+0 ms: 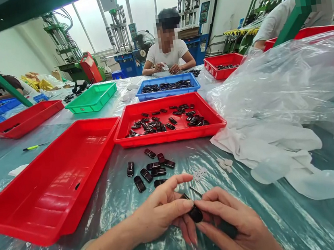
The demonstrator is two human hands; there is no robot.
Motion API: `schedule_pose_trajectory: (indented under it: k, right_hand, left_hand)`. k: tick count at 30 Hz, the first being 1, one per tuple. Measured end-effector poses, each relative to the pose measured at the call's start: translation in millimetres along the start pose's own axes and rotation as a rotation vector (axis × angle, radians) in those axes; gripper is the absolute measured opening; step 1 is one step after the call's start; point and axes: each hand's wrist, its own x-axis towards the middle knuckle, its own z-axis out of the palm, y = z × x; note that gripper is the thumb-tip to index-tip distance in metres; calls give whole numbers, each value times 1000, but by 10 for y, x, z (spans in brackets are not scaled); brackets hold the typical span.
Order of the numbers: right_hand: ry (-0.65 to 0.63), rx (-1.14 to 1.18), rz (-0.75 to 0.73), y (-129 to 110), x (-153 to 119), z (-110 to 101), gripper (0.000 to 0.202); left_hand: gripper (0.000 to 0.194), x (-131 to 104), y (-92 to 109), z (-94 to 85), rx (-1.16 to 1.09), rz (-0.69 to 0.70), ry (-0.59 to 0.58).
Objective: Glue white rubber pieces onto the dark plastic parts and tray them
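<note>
A small glossy black car-shaped piece [195, 214] is held in my left hand [168, 210], the thumb pressed along it and the index finger stretched out above. My right hand [231, 218] is closed, with thumb and index fingertip touching the near end of that piece. A thin metal-tipped tool [196, 190] sticks out from the right hand's fingers; its rest is mostly hidden in the hand. Just beyond my hands, several similar black pieces [146, 175] lie loose on the plastic-covered table [117, 212]. Small whitish bits [199, 173] lie to their right.
A red tray [168, 137] of black pieces stands ahead, with a blue tray [167, 93] behind it. Another red tray [58, 183] is at left. White gloves [300, 165] and clear plastic sheeting [271, 83] lie right. A person [167, 50] sits opposite.
</note>
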Motion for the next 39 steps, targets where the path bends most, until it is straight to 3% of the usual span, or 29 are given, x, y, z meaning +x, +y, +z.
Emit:
schedule_pose_trajectory:
  k: [5, 13, 20, 26, 31, 34, 35, 37, 39]
  right_hand:
    - [4, -3, 20, -20, -4, 9, 19]
    - [-15, 0, 81, -53, 25, 14, 13]
    - [-72, -31, 73, -91, 59, -8, 14]
    - [-94, -82, -20, -203, 105, -177, 20]
    - [27, -281, -138, -331, -67, -420, 26]
    - [160, -438, -88, -288, -287, -538, 27]
    - [252, -497, -38, -239, -362, -581, 25]
    - [564, -531, 156, -96, -484, -690, 25]
    - [881, -399, 391, 78, -549, -837, 48]
  left_hand:
    - [27, 38, -62, 29, -161, -47, 12]
    - [37, 39, -119, 63, -151, -99, 142]
    - [34, 45, -87, 103, -84, -101, 209]
    - [34, 7, -51, 157, -36, -118, 297]
    - [34, -22, -40, 182, 56, -154, 337]
    - [35, -23, -38, 189, 77, -173, 337]
    - [35, -22, -37, 192, 75, -179, 338]
    - [35, -22, -29, 197, 68, -184, 342]
    - [35, -24, -13, 205, 53, -178, 342]
